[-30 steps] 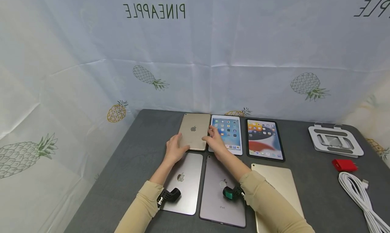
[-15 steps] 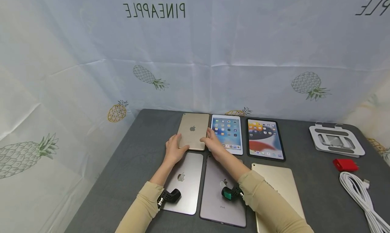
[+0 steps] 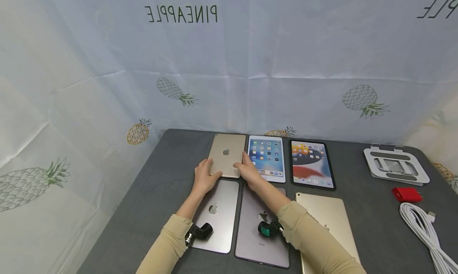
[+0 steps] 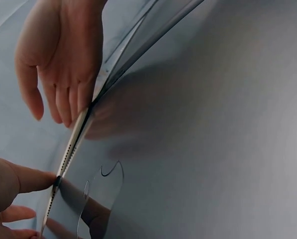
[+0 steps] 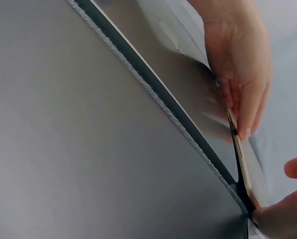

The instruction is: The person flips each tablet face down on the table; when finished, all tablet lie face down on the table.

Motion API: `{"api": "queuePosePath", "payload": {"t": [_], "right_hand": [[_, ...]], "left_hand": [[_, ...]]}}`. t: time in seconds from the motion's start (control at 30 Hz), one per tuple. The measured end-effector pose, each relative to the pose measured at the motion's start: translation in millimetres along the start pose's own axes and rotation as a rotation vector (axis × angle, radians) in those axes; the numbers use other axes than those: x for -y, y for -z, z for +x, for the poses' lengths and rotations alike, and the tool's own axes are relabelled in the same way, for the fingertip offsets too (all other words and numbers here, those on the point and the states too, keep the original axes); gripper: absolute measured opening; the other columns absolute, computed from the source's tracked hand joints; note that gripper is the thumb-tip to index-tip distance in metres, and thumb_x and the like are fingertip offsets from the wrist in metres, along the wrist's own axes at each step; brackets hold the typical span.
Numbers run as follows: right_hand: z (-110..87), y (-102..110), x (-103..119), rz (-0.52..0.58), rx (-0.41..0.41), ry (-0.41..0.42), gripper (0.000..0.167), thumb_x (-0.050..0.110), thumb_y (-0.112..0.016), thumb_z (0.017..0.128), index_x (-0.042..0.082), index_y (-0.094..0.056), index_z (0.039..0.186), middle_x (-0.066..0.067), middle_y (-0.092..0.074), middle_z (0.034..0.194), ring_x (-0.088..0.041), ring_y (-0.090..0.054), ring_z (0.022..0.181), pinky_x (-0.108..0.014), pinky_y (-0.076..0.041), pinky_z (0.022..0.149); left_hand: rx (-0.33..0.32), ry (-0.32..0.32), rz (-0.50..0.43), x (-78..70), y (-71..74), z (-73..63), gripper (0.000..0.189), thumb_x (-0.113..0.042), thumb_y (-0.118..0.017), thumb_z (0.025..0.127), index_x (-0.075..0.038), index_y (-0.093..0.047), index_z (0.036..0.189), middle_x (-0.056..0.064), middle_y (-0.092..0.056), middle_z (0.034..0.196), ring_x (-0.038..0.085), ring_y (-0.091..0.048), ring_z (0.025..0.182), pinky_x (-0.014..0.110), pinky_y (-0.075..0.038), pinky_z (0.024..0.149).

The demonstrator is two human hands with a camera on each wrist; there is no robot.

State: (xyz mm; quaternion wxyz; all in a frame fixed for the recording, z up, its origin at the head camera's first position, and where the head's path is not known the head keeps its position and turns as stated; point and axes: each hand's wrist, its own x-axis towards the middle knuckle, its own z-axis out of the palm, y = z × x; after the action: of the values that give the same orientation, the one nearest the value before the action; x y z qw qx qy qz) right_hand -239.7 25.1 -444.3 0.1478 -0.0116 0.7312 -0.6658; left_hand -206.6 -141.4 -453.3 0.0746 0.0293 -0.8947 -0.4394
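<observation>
A gold tablet (image 3: 227,146), back side up with an apple logo, lies at the far left of the table. My left hand (image 3: 205,177) holds its near-left corner, thumb on the near edge and fingers along the left side. At the opposite near corner my right hand (image 3: 250,173) grips, thumb over the edge and a finger along the right side. Just nearer lies a silver tablet (image 3: 220,226), partly beneath my left forearm. In the left wrist view the gold tablet's speaker edge (image 4: 66,152) runs between both hands. The right wrist view shows my right thumb (image 5: 277,216) at its corner.
A white tablet (image 3: 266,146) and a black-framed tablet (image 3: 311,158) lie screen up. Nearer are a grey iPad (image 3: 254,242) and another gold tablet (image 3: 338,214), partly under my right sleeve. At right are a folding stand (image 3: 395,166), red charger (image 3: 406,194) and coiled white cable (image 3: 422,226).
The gold tablet has shifted slightly left, leaving a gap beside the white tablet. My right hand has moved left and nearer with it; my left hand stays nearly still.
</observation>
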Motion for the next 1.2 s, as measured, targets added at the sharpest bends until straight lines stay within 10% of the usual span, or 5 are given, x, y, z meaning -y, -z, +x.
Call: {"api": "queuePosePath", "payload": {"t": [0.6, 0.97, 1.2], "right_hand": [[-8.3, -1, -1, -0.074, -0.047, 0.042, 0.071, 0.012, -0.050, 0.094, -0.001, -0.015, 0.154, -0.021, -0.015, 0.159, -0.032, -0.015, 0.147, -0.044, -0.016, 0.117], [-28.3, 47, 8, -0.072, -0.108, 0.094, 0.055, 0.005, -0.048, 0.094, 0.002, -0.035, 0.148, -0.019, -0.036, 0.151, -0.035, -0.031, 0.140, -0.048, -0.029, 0.112], [-50.2, 79, 0, -0.104, -0.187, 0.077, 0.052, 0.007, -0.049, 0.094, 0.007, -0.042, 0.145, -0.016, -0.038, 0.150, -0.032, -0.030, 0.140, -0.053, -0.029, 0.111]], "left_hand": [[0.001, -0.019, 0.029, 7.9, -4.6, 0.2, 0.059, -0.012, -0.072, 0.086, 0.008, -0.048, 0.136, 0.029, -0.035, 0.146, 0.045, -0.028, 0.134, 0.056, -0.031, 0.107], [0.004, -0.124, -0.084, -8.5, -9.4, -8.0, 0.049, -0.012, -0.064, 0.089, 0.002, -0.054, 0.135, 0.026, -0.039, 0.147, 0.042, -0.032, 0.137, 0.062, -0.027, 0.107], [0.115, -0.179, -0.153, -31.5, -27.2, -19.5, 0.048, -0.012, -0.065, 0.090, 0.000, -0.054, 0.135, 0.023, -0.048, 0.141, 0.039, -0.048, 0.127, 0.048, -0.044, 0.101]]}}
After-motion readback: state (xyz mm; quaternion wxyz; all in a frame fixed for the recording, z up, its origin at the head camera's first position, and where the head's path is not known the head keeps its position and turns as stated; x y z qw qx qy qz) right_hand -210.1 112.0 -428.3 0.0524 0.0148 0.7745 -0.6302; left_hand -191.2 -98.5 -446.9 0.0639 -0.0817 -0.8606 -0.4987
